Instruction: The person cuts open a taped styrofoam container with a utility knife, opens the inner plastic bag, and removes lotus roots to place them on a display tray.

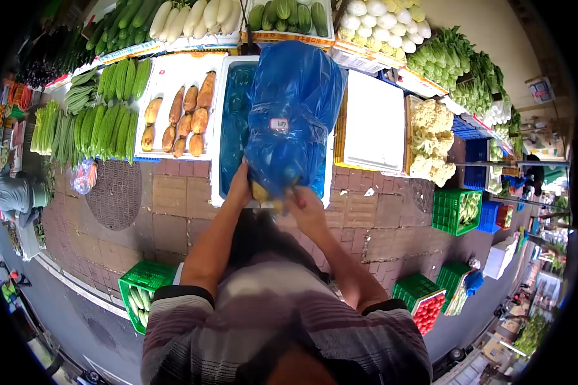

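Note:
A large blue plastic bag (289, 115) with a small white label lies over a white foam box (331, 163), its near end toward me. My left hand (239, 187) is at the bag's lower left corner, fingers closed on its edge and partly hidden by it. My right hand (307, 208) is curled at the lower right of the same end, slightly blurred, and appears to pinch the plastic. Between both hands something yellowish-brown (260, 192) shows at the bag's end; its kind is unclear. More blue plastic (234, 115) lines the box's left side.
Lotus roots (185, 122) lie in a foam tray to the left, beside green gourds (106, 131). A white foam lid (374, 122) and cauliflowers (432, 138) are on the right. Green crates (456, 212) stand on the paving, one with red tomatoes (429, 313). Another person (16, 196) is far left.

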Available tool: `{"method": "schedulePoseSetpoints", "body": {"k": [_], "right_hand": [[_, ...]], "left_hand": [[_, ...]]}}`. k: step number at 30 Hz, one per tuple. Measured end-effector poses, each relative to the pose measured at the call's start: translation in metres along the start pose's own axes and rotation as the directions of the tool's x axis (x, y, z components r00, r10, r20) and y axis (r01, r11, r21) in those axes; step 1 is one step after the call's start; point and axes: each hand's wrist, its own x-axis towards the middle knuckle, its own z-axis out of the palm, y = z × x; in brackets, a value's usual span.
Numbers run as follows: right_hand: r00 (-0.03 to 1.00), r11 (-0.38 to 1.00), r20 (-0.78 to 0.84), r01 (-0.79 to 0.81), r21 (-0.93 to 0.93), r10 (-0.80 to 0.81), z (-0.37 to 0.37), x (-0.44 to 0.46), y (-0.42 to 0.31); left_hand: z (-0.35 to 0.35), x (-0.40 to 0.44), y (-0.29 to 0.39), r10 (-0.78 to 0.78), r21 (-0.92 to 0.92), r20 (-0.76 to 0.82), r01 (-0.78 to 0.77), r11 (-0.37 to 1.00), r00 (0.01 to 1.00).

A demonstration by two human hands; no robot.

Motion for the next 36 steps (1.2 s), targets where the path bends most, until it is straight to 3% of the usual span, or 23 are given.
{"method": "schedulePoseSetpoints", "body": {"k": [2, 4, 5, 6, 8, 10, 11, 14, 15, 18, 20, 21, 24, 25, 28, 29, 31, 33, 35, 36], "right_hand": [[0.981, 0.963, -0.162, -0.057, 0.262, 0.102, -0.005, -0.018, 0.014], [0.825, 0.782, -0.153, -0.433, 0.449, 0.545, -0.035, -0.015, 0.012], [0.777, 0.732, -0.153, -0.480, 0.483, 0.611, -0.041, -0.013, 0.030], [0.723, 0.677, -0.152, -0.522, 0.519, 0.674, -0.040, -0.014, 0.059], [0.679, 0.567, -0.069, -0.547, 0.616, 0.731, -0.021, -0.018, 0.119], [0.758, 0.748, -0.176, -0.527, 0.403, 0.628, 0.009, -0.018, 0.156], [0.756, 0.765, -0.163, -0.583, 0.275, 0.634, 0.016, -0.011, 0.161], [0.872, 0.889, -0.403, -0.393, -0.236, 0.278, 0.047, 0.001, 0.175], [0.857, 0.847, -0.384, -0.459, -0.267, 0.343, 0.051, 0.007, 0.166], [0.802, 0.743, -0.312, -0.592, -0.311, 0.508, 0.059, 0.014, 0.156], [0.805, 0.730, -0.292, -0.593, -0.341, 0.517, 0.056, 0.012, 0.143], [0.807, 0.731, -0.366, -0.582, -0.356, 0.464, 0.056, 0.008, 0.126], [0.814, 0.899, -0.501, -0.414, -0.144, 0.294, 0.053, -0.015, 0.125], [0.835, 0.922, -0.500, -0.352, -0.161, 0.232, 0.045, -0.022, 0.099], [0.844, 0.929, -0.389, -0.355, 0.108, 0.368, 0.042, -0.045, 0.053], [0.848, 0.906, -0.319, -0.400, 0.136, 0.423, 0.037, -0.048, 0.030], [0.834, 0.812, -0.167, -0.434, 0.389, 0.526, 0.046, -0.052, 0.044], [0.785, 0.595, 0.035, -0.497, 0.632, 0.618, 0.049, -0.052, 0.038], [0.904, 0.762, -0.054, -0.325, 0.560, 0.425, 0.078, -0.063, 0.082], [0.909, 0.743, -0.037, -0.316, 0.590, 0.415, 0.076, -0.062, 0.069]], "left_hand": [[0.001, -0.001, 0.003, -0.067, 0.025, -0.101, 0.069, 0.997, 0.993], [-0.019, 0.012, -0.006, -0.041, 0.035, -0.057, 0.043, 0.998, 0.998], [0.004, -0.003, 0.010, -0.126, 0.014, -0.142, 0.130, 0.991, 0.982], [-0.040, 0.027, -0.013, -0.023, 0.101, -0.005, 0.023, 0.995, 1.000], [-0.027, 0.018, 0.001, -0.054, 0.166, -0.049, 0.062, 0.984, 0.997], [-0.022, 0.007, 0.009, -0.059, 0.280, -0.141, 0.097, 0.955, 0.988], [-0.022, 0.001, 0.015, -0.051, 0.333, -0.189, 0.113, 0.936, 0.981], [-0.031, -0.024, 0.028, 0.081, 0.600, -0.272, 0.103, 0.793, 0.959], [-0.040, -0.031, 0.027, 0.141, 0.571, -0.260, 0.034, 0.820, 0.955], [-0.043, -0.059, 0.026, 0.064, 0.631, -0.078, -0.001, 0.776, 0.995], [-0.037, -0.067, 0.020, -0.115, 0.648, 0.041, 0.062, 0.759, 0.993], [-0.018, -0.076, 0.020, -0.196, 0.657, 0.085, 0.092, 0.748, 0.977], [0.012, -0.080, 0.014, -0.388, 0.550, 0.129, 0.260, 0.794, 0.913], [0.018, -0.076, 0.012, -0.441, 0.486, 0.137, 0.327, 0.810, 0.887], [0.022, -0.068, 0.003, -0.538, 0.277, 0.049, 0.506, 0.817, 0.841], [0.021, -0.067, 0.001, -0.533, 0.273, 0.098, 0.492, 0.827, 0.841], [0.021, -0.063, -0.004, -0.521, 0.261, 0.065, 0.490, 0.832, 0.851], [0.021, -0.062, -0.010, -0.473, 0.257, 0.035, 0.449, 0.856, 0.880], [0.036, -0.072, -0.002, -0.411, 0.288, 0.011, 0.391, 0.874, 0.911], [0.030, -0.068, -0.003, -0.377, 0.343, 0.019, 0.348, 0.873, 0.926]]}}
